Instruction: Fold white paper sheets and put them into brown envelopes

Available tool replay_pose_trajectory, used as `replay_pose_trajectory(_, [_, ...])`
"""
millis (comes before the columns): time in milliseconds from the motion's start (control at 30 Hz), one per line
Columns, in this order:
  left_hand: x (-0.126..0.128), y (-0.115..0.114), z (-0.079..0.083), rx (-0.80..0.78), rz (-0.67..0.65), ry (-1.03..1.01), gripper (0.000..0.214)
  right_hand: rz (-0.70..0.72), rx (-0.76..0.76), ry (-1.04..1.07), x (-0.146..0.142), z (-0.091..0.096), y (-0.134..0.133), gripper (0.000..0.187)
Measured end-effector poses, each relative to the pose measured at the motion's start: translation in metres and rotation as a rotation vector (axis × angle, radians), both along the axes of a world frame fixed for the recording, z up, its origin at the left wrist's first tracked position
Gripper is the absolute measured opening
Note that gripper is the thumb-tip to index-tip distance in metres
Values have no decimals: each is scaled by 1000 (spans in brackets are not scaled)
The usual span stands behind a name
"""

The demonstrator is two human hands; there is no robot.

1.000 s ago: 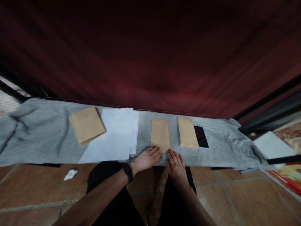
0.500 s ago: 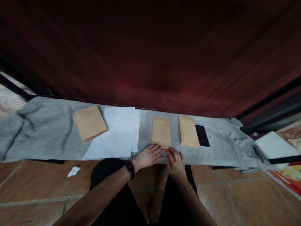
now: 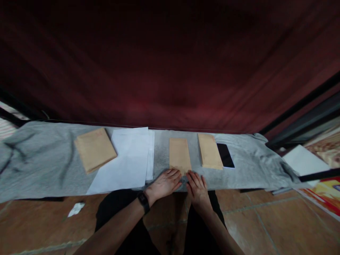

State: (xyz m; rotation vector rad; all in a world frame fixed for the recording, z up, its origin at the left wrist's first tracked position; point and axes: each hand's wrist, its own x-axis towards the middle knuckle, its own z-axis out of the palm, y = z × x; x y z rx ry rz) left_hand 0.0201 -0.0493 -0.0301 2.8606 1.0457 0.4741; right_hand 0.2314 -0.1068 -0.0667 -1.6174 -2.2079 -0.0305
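A brown paper envelope [image 3: 180, 153] lies flat on the grey cloth, its near end under my fingertips. My left hand [image 3: 165, 183] rests palm down on the near left corner, fingers stretched out. At the near right corner lies my right hand [image 3: 197, 187], its fingers extended and slightly bent against the paper. To the right is a small stack of brown envelopes [image 3: 210, 151], beside a dark-screened phone [image 3: 225, 155]. White paper sheets [image 3: 123, 159] lie to the left, partly under a larger pile of brown envelopes [image 3: 95, 148].
Grey cloth [image 3: 255, 163] covers the long narrow surface, with a dark red curtain [image 3: 170, 78] hanging behind it. A crumpled white tissue [image 3: 76, 209] lies on the tiled floor [image 3: 39, 223]. Dark bars and a white board [image 3: 305, 160] stand at the right.
The whole view has shifted slightly, so the surface sits lower and a little further left. Both hands stay at the envelope's near end, with the right fingers a little straighter.
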Motion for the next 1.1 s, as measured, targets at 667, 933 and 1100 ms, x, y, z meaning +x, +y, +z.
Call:
replay_pose_trajectory(667, [5, 24, 3, -108, 64, -10, 33, -11, 36, -27, 0, -1, -4, 52])
replay_pose_trajectory(933, [43, 77, -11, -102, 197, 61, 48, -22, 32, 19, -1, 0, -4, 50])
replay_pose_trajectory(1100, [62, 113, -17, -102, 289, 66, 53, -24, 4, 28, -1, 4, -4, 52])
